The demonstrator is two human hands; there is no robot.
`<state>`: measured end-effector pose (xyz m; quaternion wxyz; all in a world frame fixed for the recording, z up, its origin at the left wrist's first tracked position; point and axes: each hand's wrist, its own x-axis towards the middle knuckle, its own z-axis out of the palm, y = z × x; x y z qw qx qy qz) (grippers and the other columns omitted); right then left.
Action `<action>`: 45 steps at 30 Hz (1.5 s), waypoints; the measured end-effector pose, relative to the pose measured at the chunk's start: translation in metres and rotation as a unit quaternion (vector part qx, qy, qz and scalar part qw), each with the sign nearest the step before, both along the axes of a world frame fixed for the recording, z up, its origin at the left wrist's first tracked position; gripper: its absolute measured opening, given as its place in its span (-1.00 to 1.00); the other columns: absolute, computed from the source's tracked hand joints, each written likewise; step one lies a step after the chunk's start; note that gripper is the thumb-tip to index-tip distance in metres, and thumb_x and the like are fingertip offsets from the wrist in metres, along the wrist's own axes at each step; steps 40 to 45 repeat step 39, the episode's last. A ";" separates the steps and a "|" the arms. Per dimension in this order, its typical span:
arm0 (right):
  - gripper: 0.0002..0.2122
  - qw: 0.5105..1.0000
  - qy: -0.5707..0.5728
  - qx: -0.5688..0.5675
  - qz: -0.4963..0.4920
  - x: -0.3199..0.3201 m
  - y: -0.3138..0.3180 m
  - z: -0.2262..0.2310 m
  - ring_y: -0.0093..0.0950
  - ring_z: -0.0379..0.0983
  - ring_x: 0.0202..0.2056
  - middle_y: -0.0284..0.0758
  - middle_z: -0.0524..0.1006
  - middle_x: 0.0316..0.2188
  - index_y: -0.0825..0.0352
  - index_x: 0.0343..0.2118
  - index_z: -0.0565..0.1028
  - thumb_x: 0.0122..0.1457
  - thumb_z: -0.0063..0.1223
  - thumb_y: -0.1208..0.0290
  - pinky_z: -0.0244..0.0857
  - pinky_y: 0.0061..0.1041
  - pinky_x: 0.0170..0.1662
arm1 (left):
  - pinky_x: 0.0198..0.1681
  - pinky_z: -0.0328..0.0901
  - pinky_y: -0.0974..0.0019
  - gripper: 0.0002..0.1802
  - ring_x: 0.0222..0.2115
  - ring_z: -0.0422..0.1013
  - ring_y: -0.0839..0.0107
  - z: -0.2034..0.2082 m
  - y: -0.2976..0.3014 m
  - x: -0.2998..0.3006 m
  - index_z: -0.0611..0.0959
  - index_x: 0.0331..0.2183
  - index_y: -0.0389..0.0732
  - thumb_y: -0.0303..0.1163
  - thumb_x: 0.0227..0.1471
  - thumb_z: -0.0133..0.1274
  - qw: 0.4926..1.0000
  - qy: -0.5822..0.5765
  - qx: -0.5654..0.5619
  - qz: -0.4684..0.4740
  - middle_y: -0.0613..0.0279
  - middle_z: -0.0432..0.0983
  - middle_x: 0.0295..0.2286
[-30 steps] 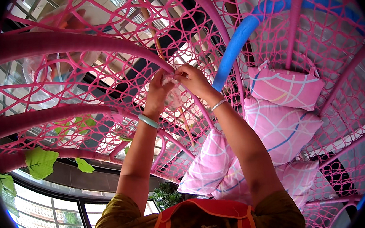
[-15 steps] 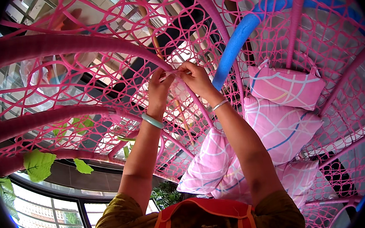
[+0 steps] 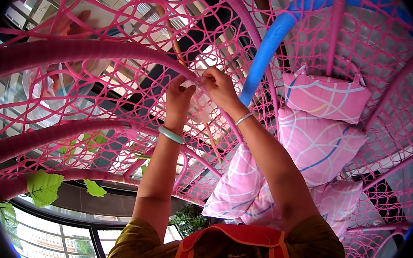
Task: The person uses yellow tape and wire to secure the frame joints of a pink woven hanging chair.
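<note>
Both my arms reach up to a long pink wrapped tube (image 3: 151, 55) that runs through a pink rope net (image 3: 128, 79). My left hand (image 3: 178, 102) is on the tube's left side, thumb and forefinger bent together in a pinch; whatever sits between their tips is too small to make out. From the right, my right hand (image 3: 220, 89) closes its fingers on the same tube. A small pale bit (image 3: 198, 81) shows on the tube between the two hands, perhaps part of its wrapping. Below the hands the tube continues, thinner, down and to the right.
A blue foam tube (image 3: 264, 57) curves just right of my hands. Pink patterned cushions (image 3: 320, 141) lie piled in the net beside my right arm. More pink wrapped tubes (image 3: 60, 138) cross at left, near green leaves (image 3: 44, 187). Windows (image 3: 54, 245) show at lower left.
My hands stay at the same spot on the tube. The right hand has shifted slightly down, and the fingers of both have moved a little.
</note>
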<state>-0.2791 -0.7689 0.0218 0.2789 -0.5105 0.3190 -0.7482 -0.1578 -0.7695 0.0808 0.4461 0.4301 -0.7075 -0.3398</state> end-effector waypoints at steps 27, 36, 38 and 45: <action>-0.98 0.990 0.051 -0.063 -0.111 0.007 0.009 -0.003 -0.24 0.35 -0.51 -0.19 0.37 -0.59 0.38 -0.50 0.32 0.01 -0.11 0.58 0.21 -0.36 -0.43 | -0.51 0.13 0.58 -0.64 -0.57 0.25 0.71 0.002 0.000 0.002 0.51 -0.25 -0.36 -0.66 -0.23 -0.06 0.997 0.055 0.036 -0.038 0.37 0.43 -0.51; -0.96 1.000 -0.022 0.007 0.010 0.000 -0.014 0.003 -0.49 0.40 -0.55 -0.26 0.44 -0.61 0.40 -0.43 0.35 0.05 -0.08 0.56 0.25 -0.52 -0.46 | -0.61 0.07 0.59 -0.59 -0.64 0.21 0.71 -0.006 -0.010 0.006 0.49 -0.21 -0.33 -0.65 -0.24 -0.06 0.997 0.045 0.021 -0.056 0.38 0.40 -0.57; -0.95 1.000 -0.005 0.022 0.004 0.000 -0.014 0.007 -0.50 0.40 -0.55 -0.27 0.44 -0.61 0.40 -0.43 0.35 0.05 -0.08 0.55 0.25 -0.52 -0.46 | -0.60 0.08 0.59 -0.57 -0.63 0.23 0.70 -0.007 -0.010 0.007 0.48 -0.19 -0.33 -0.65 -0.24 -0.06 0.997 0.047 0.032 -0.046 0.36 0.41 -0.56; -0.95 1.000 -0.003 0.027 0.007 0.000 -0.016 0.007 -0.49 0.40 -0.55 -0.28 0.45 -0.60 0.41 -0.43 0.35 0.05 -0.08 0.56 0.25 -0.51 -0.45 | -0.60 0.08 0.59 -0.57 -0.63 0.23 0.70 -0.007 -0.010 0.006 0.48 -0.19 -0.33 -0.65 -0.24 -0.06 0.997 0.049 0.031 -0.047 0.36 0.41 -0.56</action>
